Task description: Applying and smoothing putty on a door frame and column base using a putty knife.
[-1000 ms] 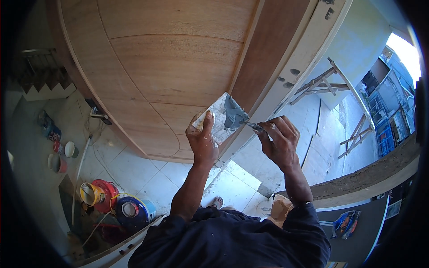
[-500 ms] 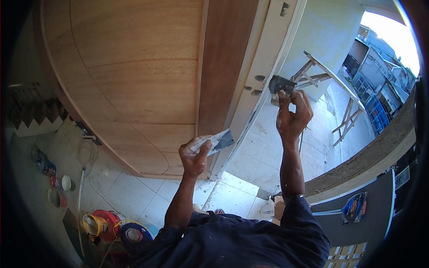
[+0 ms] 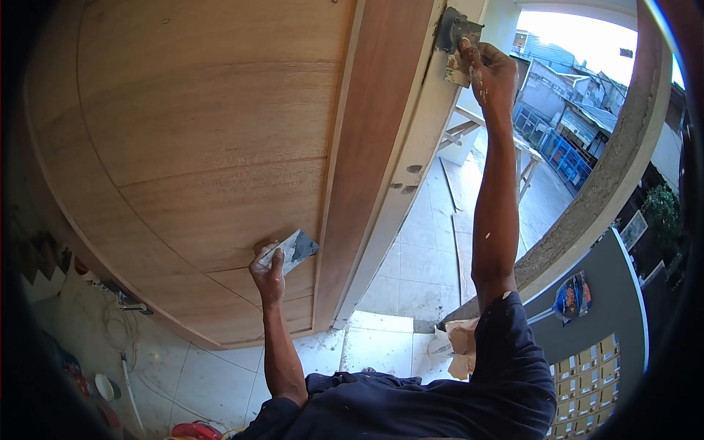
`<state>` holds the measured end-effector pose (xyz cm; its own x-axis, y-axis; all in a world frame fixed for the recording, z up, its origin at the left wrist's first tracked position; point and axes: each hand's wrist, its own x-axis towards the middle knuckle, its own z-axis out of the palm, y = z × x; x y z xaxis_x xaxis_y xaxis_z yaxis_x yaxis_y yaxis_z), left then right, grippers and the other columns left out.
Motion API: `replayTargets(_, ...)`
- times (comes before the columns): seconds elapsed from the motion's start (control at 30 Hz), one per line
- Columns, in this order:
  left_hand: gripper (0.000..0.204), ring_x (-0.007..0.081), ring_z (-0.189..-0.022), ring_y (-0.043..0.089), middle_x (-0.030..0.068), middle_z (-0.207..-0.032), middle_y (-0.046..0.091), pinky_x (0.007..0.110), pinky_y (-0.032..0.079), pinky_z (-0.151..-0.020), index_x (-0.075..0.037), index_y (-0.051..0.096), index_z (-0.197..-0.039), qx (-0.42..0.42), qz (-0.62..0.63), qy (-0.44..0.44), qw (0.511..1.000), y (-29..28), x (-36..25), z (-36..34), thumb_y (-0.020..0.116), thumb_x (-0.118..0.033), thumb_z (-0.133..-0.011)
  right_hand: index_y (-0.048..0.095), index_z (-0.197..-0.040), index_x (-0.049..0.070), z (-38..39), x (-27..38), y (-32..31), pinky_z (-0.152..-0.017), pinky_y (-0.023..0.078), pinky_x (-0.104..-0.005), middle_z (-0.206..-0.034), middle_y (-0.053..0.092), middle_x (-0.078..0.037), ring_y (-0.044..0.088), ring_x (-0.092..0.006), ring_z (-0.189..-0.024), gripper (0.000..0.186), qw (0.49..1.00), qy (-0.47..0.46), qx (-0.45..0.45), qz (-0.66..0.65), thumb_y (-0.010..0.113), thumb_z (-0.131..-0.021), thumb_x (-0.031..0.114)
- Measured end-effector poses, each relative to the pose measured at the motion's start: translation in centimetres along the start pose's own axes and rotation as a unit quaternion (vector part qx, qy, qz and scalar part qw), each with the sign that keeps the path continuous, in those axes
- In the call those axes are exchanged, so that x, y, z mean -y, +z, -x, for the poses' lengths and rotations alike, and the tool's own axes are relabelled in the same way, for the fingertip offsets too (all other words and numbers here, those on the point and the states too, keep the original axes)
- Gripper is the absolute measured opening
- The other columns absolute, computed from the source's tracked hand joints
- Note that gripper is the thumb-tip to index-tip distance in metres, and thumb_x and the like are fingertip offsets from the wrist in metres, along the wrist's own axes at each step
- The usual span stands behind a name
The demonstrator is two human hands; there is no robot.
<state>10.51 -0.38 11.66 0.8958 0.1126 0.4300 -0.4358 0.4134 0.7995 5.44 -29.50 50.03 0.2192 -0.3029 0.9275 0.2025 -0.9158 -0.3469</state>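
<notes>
My right hand (image 3: 496, 82) is raised, gripping a flat putty scraper (image 3: 458, 72). Its upper edge, dark with grey putty, is against the pale door frame (image 3: 405, 150), over a smear of grey. Lower down that frame are dark putty patches (image 3: 413, 169). My left hand (image 3: 269, 276) is closed around a flat, whitish putty board (image 3: 291, 253) with a lump of grey putty at its outer end. It hovers in front of the brown wooden door (image 3: 220, 183); whether it touches the wood I cannot tell.
Beyond the frame lie a tiled floor (image 3: 418, 271) and a wooden trestle (image 3: 458, 132). At right stand a rough-edged wall opening (image 3: 609, 176) and a dark panel (image 3: 609, 293) with a plastic packet (image 3: 572, 297). A torn bag (image 3: 462, 341), a hose (image 3: 132, 392) and a red item (image 3: 196, 430) are low down.
My right hand has moved up with the scraper, from in front of the doorway to the upper frame. My left hand and its board have shifted left; the whole view has tilted upward.
</notes>
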Motion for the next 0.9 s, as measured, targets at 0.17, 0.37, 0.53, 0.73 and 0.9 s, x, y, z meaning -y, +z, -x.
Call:
replayTargets(0.17, 0.019, 0.0141, -0.087, 0.053, 0.0076, -0.096, 0.055, 0.026, 0.042, -0.078, 0.007, 0.058, -0.092, 0.01, 0.007, -0.003, 1.0, -0.8, 0.4, 0.0, 0.059, -0.01, -0.083, 0.069, -0.075, 0.004, -1.1, 1.2, 0.6, -0.055, 0.043, -0.0312, -0.057, 0.062, -0.006, 0.056, -0.0135, -0.053, 0.031, 0.999, 0.018, -0.018, 0.046, 0.065, -0.077, 0.034)
replayTargets(0.37, 0.023, 0.0158, -0.086, 0.056, 0.0103, -0.095, 0.06, 0.028, 0.044, -0.081, 0.007, 0.057, -0.097, -0.008, 0.06, -0.022, 0.998, -0.9, -0.4, -0.3, 0.059, -0.012, -0.084, 0.07, -0.077, 0.008, -1.5, 1.0, 1.9, -0.059, 0.045, -0.0361, -0.062, 0.064, -0.007, 0.058, -0.0181, -0.054, 0.035, 0.985, 0.02, -0.061, 0.162, 0.061, -0.079, 0.041)
replayTargets(0.53, 0.023, 0.0162, -0.086, 0.058, 0.0117, -0.096, 0.062, 0.028, 0.044, -0.081, 0.006, 0.057, -0.098, -0.001, 0.077, -0.032, 0.996, -1.4, -0.3, -0.9, 0.058, -0.011, -0.084, 0.07, -0.077, 0.008, -0.7, 0.8, 2.6, -0.059, 0.046, -0.0353, -0.063, 0.064, -0.008, 0.059, -0.0208, -0.055, 0.033, 0.969, -0.011, -0.15, 0.194, 0.06, -0.079, 0.04)
replayTargets(0.73, 0.022, 0.0157, -0.086, 0.058, 0.0112, -0.097, 0.062, 0.027, 0.044, -0.081, 0.007, 0.058, -0.098, 0.011, 0.113, -0.051, 0.992, -1.5, -0.3, -1.2, 0.059, -0.01, -0.083, 0.069, -0.078, 0.005, -0.3, 0.1, 1.7, -0.059, 0.046, -0.0327, -0.063, 0.064, -0.009, 0.058, -0.0158, -0.057, 0.035, 0.985, 0.015, -0.136, 0.108, 0.06, -0.081, 0.038)
replayTargets(0.9, 0.023, 0.0157, -0.085, 0.058, 0.0111, -0.094, 0.062, 0.027, 0.045, -0.079, 0.006, 0.058, -0.097, 0.011, 0.117, -0.053, 0.992, -1.8, 0.3, -1.3, 0.061, -0.011, -0.082, 0.067, -0.073, 0.002, -0.8, 0.9, 1.7, -0.055, 0.043, -0.0293, -0.061, 0.062, -0.009, 0.056, -0.0107, -0.057, 0.039, 0.993, 0.021, -0.048, 0.107, 0.061, -0.081, 0.04)
